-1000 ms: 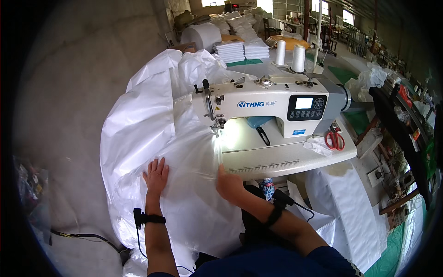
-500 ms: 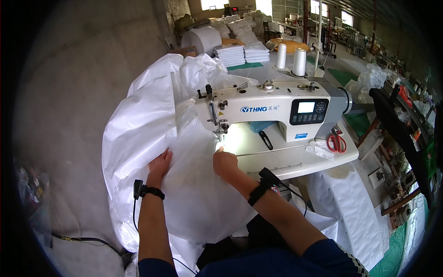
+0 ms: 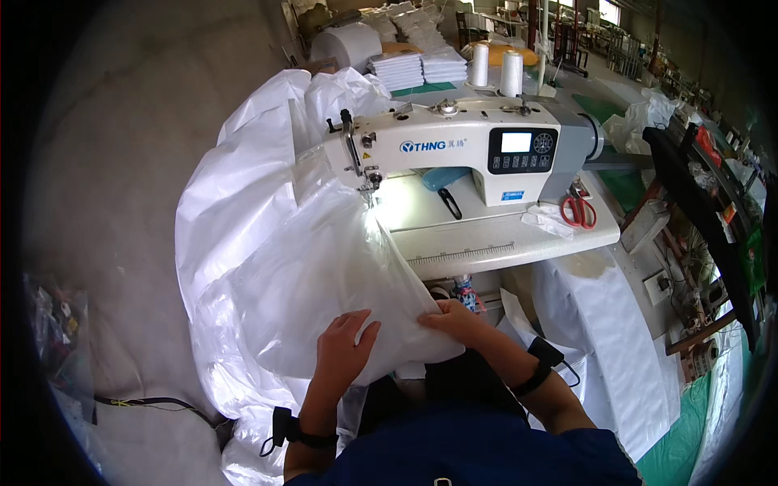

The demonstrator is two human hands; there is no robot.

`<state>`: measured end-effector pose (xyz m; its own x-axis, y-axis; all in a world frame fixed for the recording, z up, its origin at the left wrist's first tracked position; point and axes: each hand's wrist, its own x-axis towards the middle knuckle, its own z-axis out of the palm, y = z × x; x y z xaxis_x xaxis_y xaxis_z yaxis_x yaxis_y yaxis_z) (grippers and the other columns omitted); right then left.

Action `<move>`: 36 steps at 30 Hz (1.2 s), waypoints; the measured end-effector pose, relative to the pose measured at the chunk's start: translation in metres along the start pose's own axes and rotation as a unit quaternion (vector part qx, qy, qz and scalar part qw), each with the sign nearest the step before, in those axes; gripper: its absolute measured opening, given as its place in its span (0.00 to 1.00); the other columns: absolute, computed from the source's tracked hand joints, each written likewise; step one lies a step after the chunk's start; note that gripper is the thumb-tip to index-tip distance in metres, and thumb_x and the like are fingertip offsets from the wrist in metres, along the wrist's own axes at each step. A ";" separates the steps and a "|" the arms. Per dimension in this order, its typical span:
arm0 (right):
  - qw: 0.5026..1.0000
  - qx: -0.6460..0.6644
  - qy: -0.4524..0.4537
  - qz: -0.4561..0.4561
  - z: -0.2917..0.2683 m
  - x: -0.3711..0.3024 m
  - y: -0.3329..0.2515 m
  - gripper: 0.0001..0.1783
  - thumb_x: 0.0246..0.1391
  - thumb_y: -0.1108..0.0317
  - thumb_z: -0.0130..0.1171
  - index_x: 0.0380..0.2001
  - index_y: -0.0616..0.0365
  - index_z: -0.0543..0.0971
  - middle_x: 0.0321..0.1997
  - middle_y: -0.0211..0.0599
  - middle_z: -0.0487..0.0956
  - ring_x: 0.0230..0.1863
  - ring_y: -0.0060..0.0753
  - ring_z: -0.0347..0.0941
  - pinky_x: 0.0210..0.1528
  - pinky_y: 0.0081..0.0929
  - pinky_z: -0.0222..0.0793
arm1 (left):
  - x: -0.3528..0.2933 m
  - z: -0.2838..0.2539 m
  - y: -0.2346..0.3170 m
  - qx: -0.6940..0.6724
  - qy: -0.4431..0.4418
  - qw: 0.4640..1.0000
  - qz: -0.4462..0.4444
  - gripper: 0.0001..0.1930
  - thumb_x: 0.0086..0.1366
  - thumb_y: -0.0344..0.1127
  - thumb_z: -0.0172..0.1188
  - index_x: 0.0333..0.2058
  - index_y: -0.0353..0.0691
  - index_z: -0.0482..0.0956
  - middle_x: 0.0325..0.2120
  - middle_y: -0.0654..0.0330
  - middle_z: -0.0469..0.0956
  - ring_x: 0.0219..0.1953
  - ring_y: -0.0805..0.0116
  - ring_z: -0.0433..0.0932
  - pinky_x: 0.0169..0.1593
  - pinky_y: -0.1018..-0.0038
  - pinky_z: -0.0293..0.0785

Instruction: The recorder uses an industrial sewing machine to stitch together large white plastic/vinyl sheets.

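Observation:
A large white plastic sheet (image 3: 308, 267) hangs over the left end of the sewing machine (image 3: 438, 134) and down toward my lap. Its right edge runs up beneath the machine's lit needle area (image 3: 371, 190). My right hand (image 3: 454, 322) pinches that edge near the sheet's lower corner, below the machine bed. Resting against the sheet's lower part is my left hand (image 3: 347, 344), its fingers spread and the thumb apart. Both wrists wear black straps with small devices.
Red-handled scissors (image 3: 579, 212) and a crumpled white scrap lie on the right of the machine bed. A black thread snipper (image 3: 450, 204) sits under the machine's arm. Behind stand thread cones (image 3: 510, 74), folded white stacks (image 3: 397, 71) and a big white roll (image 3: 347, 47).
My right hand has moved from beside the needle down along the sheet's edge to the lower corner. My left hand has come down and right. The view has shifted slightly.

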<state>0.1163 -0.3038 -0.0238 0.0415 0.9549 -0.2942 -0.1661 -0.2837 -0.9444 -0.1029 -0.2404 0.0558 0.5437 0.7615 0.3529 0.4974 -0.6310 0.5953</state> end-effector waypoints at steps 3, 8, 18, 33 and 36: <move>0.999 0.033 0.039 -0.005 0.014 -0.024 0.009 0.18 0.54 0.59 0.56 0.39 0.64 0.77 0.32 0.36 0.78 0.28 0.22 0.74 0.34 0.22 0.70 | -0.024 0.004 0.007 0.009 0.005 0.998 -0.061 0.13 0.57 0.38 0.60 0.38 0.36 0.77 0.35 0.51 0.78 0.39 0.54 0.77 0.41 0.65 0.73; 0.990 0.071 0.117 0.023 0.033 -0.048 0.007 0.16 0.57 0.59 0.53 0.40 0.63 0.74 0.29 0.32 0.77 0.25 0.19 0.72 0.31 0.22 0.70 | -0.041 0.011 0.010 0.062 0.044 0.997 -0.019 0.13 0.56 0.39 0.59 0.35 0.36 0.77 0.32 0.52 0.78 0.37 0.55 0.76 0.38 0.64 0.72; 0.972 0.030 0.197 -0.122 0.019 -0.052 0.046 0.13 0.49 0.67 0.58 0.36 0.62 0.71 0.29 0.33 0.74 0.29 0.21 0.70 0.31 0.21 0.68 | -0.016 -0.007 -0.014 -0.256 -0.113 0.951 -0.128 0.08 0.61 0.35 0.51 0.31 0.36 0.73 0.28 0.56 0.76 0.30 0.60 0.77 0.35 0.64 0.74; 0.929 0.368 -0.012 -0.029 0.017 -0.058 0.032 0.17 0.51 0.69 0.60 0.44 0.57 0.71 0.39 0.32 0.76 0.40 0.27 0.74 0.42 0.30 0.73 | -0.015 -0.017 -0.051 0.243 0.012 0.966 0.083 0.18 0.62 0.44 0.54 0.46 0.39 0.72 0.49 0.50 0.71 0.52 0.49 0.68 0.52 0.55 0.64; 0.922 0.383 -0.048 -0.013 0.022 -0.055 0.035 0.19 0.51 0.69 0.60 0.47 0.58 0.70 0.43 0.34 0.75 0.43 0.30 0.74 0.47 0.34 0.72 | -0.046 -0.055 -0.168 0.402 -0.183 0.855 -0.272 0.29 0.64 0.58 0.42 0.57 0.44 0.64 0.61 0.52 0.56 0.62 0.45 0.54 0.56 0.34 0.48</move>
<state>0.0861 -0.3642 -0.0374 -0.0254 0.9742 -0.2241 -0.8157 -0.1498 -0.5587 -0.2485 -0.1613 -0.0209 0.1862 0.9702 -0.1550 0.9680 -0.2082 -0.1404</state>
